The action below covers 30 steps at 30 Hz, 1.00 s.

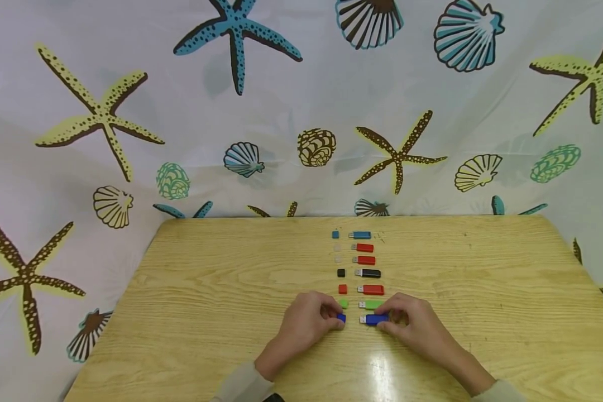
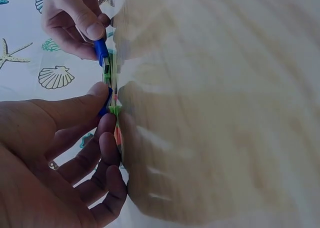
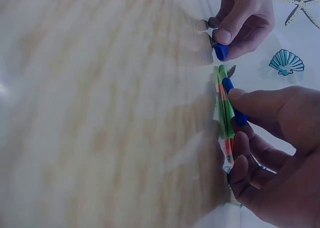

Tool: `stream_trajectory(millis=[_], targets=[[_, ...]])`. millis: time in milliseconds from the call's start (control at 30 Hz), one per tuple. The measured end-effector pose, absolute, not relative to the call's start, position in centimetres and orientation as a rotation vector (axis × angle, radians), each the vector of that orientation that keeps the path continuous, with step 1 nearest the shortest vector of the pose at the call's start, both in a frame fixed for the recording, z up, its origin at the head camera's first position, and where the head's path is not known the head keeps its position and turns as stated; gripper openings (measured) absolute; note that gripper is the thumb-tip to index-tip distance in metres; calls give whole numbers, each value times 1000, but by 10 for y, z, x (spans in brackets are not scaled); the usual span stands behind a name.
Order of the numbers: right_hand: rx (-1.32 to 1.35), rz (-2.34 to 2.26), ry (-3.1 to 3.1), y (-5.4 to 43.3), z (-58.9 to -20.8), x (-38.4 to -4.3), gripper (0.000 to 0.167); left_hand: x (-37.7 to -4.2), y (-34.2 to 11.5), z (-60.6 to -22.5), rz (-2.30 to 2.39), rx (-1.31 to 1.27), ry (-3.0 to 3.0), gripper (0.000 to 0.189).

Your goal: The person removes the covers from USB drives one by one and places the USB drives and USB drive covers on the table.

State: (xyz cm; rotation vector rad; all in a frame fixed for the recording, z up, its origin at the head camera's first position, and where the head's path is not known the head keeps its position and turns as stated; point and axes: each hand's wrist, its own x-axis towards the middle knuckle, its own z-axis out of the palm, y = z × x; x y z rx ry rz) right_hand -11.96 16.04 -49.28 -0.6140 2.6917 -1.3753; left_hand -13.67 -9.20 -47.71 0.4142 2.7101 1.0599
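Note:
Between thumb and fingers my left hand (image 1: 306, 318) pinches a small blue cap (image 1: 341, 317) close over the table. Opposite it, my right hand (image 1: 416, 319) pinches a blue USB stick (image 1: 376, 319), its bare metal plug pointing left toward the cap. A short gap separates the two. Just beyond lie a green cap (image 1: 344, 304) and a green USB stick (image 1: 371, 305), the stick's right end hidden by my right fingers. In the left wrist view the blue cap (image 2: 106, 102) is partly covered by my thumb.
Farther back, a column of loose caps, among them a red cap (image 1: 343, 289) and a black cap (image 1: 341, 273), runs beside a column of USB sticks, including a red one (image 1: 371, 290) and a black one (image 1: 368, 273). A patterned curtain (image 1: 281, 111) hangs behind the wooden table (image 1: 221, 268).

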Motion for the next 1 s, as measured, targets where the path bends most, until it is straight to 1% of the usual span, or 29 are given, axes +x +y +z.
stream_trajectory(millis=[233,733,1000], targets=[[-627,-1364,2705,162,-495,-120,14,-137,-89,-478,1005,416,2751,11],[-618,-1342,2729,163,-495,-118,15,-137,-88,-479,1038,410,2722,13],[-577,-1388,2729,163,-495,-118,15,-136,-103,-478,1202,399,2600,12]])
